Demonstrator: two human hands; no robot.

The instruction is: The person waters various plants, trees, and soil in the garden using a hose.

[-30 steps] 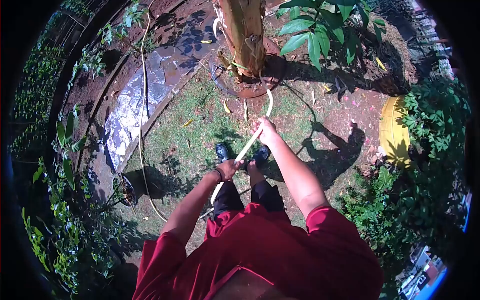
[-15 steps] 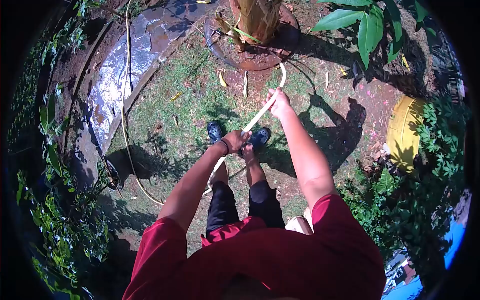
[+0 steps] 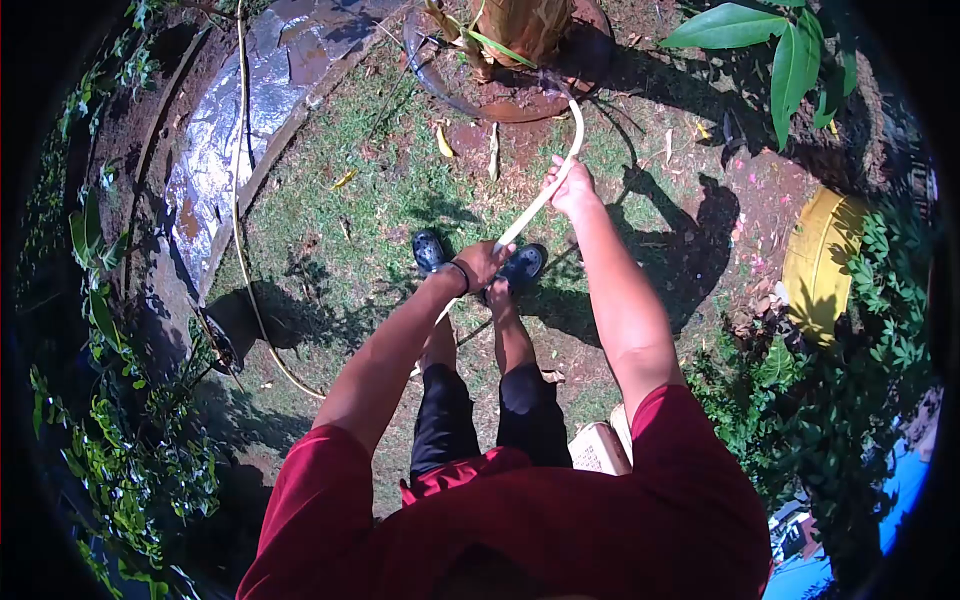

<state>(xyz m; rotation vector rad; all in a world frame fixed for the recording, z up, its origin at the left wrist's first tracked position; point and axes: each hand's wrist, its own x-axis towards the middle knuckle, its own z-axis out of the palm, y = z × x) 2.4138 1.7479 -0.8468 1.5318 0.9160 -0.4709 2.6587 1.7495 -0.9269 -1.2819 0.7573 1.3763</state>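
Hose (image 3: pixel 528 215), prob. light & flexible, may slip if wet. L grip (image 3: pixel 482 266) & R grip (image 3: pixel 571 186) close round it; R, nr. the curve, prob. steers best.

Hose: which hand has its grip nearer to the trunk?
The right hand: its grip is on the hose just below the bend toward the trunk. The left hand, with a dark wristband, holds farther down.
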